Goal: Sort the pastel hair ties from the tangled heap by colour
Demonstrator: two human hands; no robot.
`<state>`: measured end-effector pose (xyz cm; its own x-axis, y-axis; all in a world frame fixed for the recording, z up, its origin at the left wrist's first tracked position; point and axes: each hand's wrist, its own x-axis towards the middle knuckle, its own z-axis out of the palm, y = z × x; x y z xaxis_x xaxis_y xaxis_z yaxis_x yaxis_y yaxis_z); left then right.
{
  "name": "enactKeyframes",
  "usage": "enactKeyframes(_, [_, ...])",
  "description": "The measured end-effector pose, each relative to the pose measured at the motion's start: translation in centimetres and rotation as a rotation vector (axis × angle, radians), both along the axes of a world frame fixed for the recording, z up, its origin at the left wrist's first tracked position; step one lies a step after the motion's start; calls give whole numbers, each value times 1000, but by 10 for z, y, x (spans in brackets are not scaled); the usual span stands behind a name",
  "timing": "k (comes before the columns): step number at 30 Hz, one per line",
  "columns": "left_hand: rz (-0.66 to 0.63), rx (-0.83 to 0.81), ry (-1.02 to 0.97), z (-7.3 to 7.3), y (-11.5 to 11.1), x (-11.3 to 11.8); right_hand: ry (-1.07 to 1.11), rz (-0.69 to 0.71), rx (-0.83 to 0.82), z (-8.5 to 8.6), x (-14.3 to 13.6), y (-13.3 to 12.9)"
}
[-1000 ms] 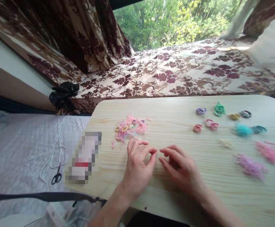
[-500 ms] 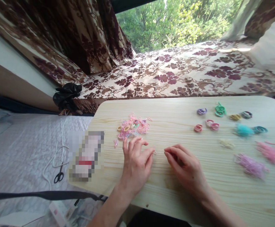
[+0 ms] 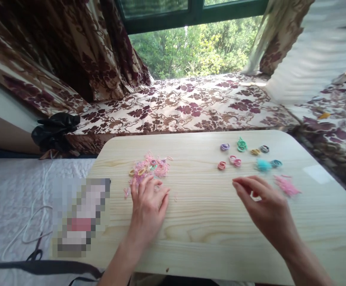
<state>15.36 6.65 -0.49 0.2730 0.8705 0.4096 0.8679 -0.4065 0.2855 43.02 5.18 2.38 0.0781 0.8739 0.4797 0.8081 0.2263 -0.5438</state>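
My left hand (image 3: 147, 204) lies flat on the pale wooden table (image 3: 208, 226), fingers spread, its fingertips touching the near edge of a mixed pile of small pink and yellow elastic bands (image 3: 150, 167). My right hand (image 3: 265, 206) hovers over the right half of the table with its fingers drawn loosely together; anything between them is too small to make out. Just beyond it are a heap of thin pink bands (image 3: 286, 186), a teal heap (image 3: 262, 165) and several small groups of bands sorted by colour, among them green (image 3: 242, 144) and pink (image 3: 235, 161).
A pixelated object (image 3: 80, 216) lies at the table's left edge. Scissors (image 3: 36, 254) and a white cord (image 3: 33, 214) rest on the white bedding to the left. A black bag (image 3: 55, 129) sits by a floral-covered window bench (image 3: 191, 107) behind the table.
My right hand has moved right, away from the left hand and toward the sorted heaps. My left hand has slid forward to the mixed pile. The view has swung up and right.
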Motion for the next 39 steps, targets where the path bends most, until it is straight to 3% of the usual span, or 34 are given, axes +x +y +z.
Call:
enactKeyframes(3, [-63,-29,-35,-2,-7,9,-160,-162,4,-4,38,3])
enactKeyframes(6, [-81,-46,-42,-4,-13,15,-265,-217,-42,-16,61,8])
enactKeyframes(10, [-100,-44,-29,-5,-15,13,-347,-233,-83,-28,72,12])
enactKeyframes(14, [-92,-49,-20,-5,-14,10,-358,-231,-89,-21,73,10])
enactKeyframes(19, [-53,-41,-42,-1,-11,6,-285,-127,1,-6,31,1])
enactKeyframes(23, [-6,-72,-36,2,-7,1,-75,161,-32,-16,-33,-2])
enactKeyframes(26, [21,-83,-38,3,-6,0,10,298,-81,-28,-67,-1])
enactKeyframes(32, [35,-110,-80,3,-4,9,42,302,-93,-43,-75,2])
enactKeyframes(39, [44,-197,18,10,6,17,20,309,-101,-43,-74,2])
